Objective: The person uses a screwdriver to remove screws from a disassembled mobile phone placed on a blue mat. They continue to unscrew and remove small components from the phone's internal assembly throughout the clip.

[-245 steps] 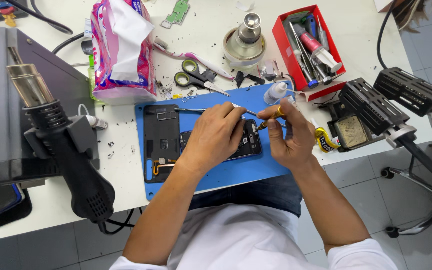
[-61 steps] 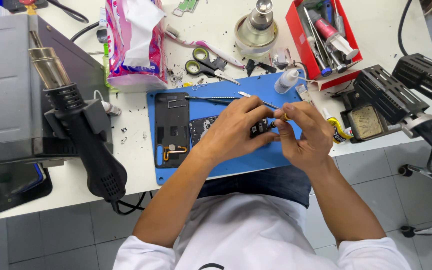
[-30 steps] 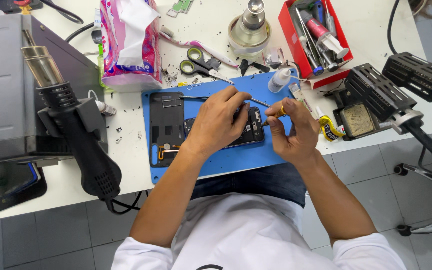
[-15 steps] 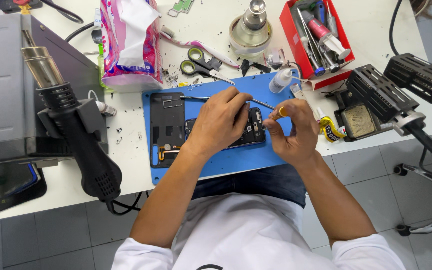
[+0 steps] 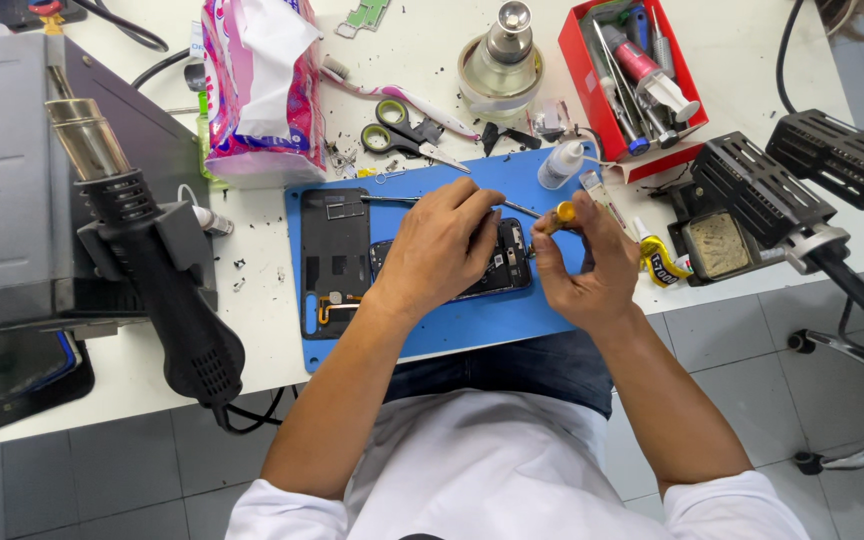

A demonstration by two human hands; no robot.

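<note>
The white counter carries everything here. At its 9 o'clock side stands a big grey box-shaped station, and a black hot-air gun with a metal nozzle hangs in front of it. At about 11 o'clock from the middle stands a pink and white pack of tissues.

In the middle lies a blue work mat. On its 9 o'clock part lies a black back cover, flat, well apart from the hands. Just beside it, toward 3 o'clock, lies the opened phone, dark, with its inner parts up.

The left hand lies over the phone and covers most of it; its fingers are bent down and press on the phone, and they touch a thin metal tool that runs along the 12 o'clock edge of the phone. If the fingers really grip this tool, I cannot tell. The right hand is at the 3 o'clock side of the phone, just beside its edge. Its fingers are closed narrow around a small screwdriver with yellow handle, and the tip points toward the phone's edge.

At 1 o'clock from the hands stands a red tray full of tools. At 12 o'clock lie green-handled scissors, and near them a small white bottle. At 3 o'clock lies a yellow glue tube.
</note>
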